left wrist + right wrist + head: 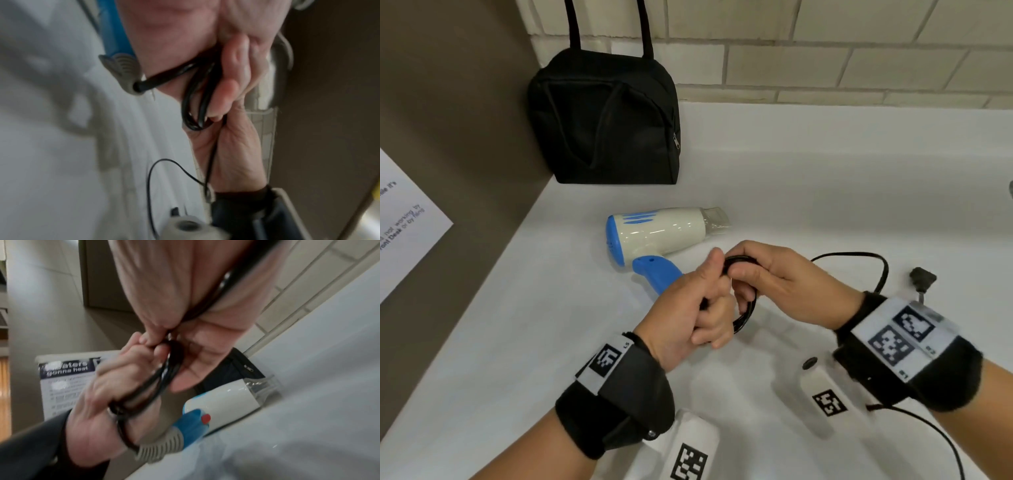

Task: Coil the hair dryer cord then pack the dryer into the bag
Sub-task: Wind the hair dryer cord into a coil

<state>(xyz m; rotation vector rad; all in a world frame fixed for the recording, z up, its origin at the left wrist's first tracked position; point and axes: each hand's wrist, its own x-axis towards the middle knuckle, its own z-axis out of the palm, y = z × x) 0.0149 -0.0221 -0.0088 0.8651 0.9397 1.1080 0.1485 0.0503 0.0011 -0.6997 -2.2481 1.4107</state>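
Note:
A white and blue hair dryer (654,236) lies on its side on the white counter (808,178), nozzle to the right. Its black cord (748,308) is looped in a small coil between my two hands. My left hand (702,308) grips the loops (195,105) with curled fingers just off the blue handle (193,421). My right hand (760,274) pinches the top of the coil (170,369). The rest of the cord (873,260) trails right to the plug (923,277) on the counter. A black bag (606,120) stands upright in the back left corner.
A brown side wall (448,137) with a printed paper notice (404,219) bounds the counter on the left. A tiled wall (825,51) runs along the back. A thin black wire (935,431) runs from my right wrist device.

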